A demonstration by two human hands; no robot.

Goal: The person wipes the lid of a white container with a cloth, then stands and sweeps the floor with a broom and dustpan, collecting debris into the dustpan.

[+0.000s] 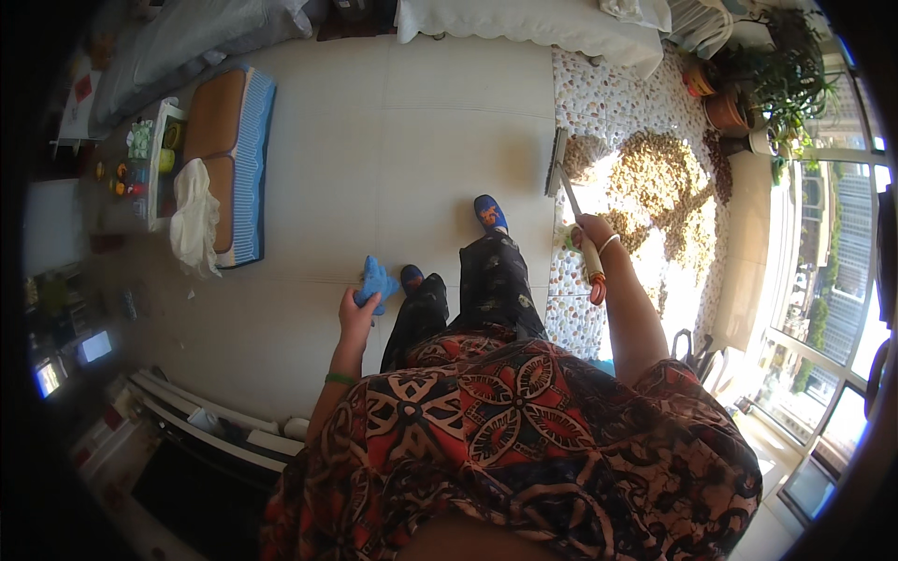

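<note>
My left hand (359, 312), at the left of my body, grips a crumpled blue cloth (376, 282). In my right hand (595, 230) is the handle of a long-shafted tool with a flat, wide head (556, 163), which looks like a squeegee or brush. The head lies near the seam between the plain tiles and the pebble-patterned floor (582, 98). Something green and pale shows beside my right fingers; what it is cannot be told. To the right of the tool, a spread of small brown pieces (659, 175) lies in bright sunlight on the patterned floor.
A low seat with brown mats (214, 126) and a blue striped cover stands at the left, a white cloth (193, 210) draped on it. Potted plants (729, 112) stand at the upper right by the windows. A white-covered piece of furniture (505, 28) is at the top.
</note>
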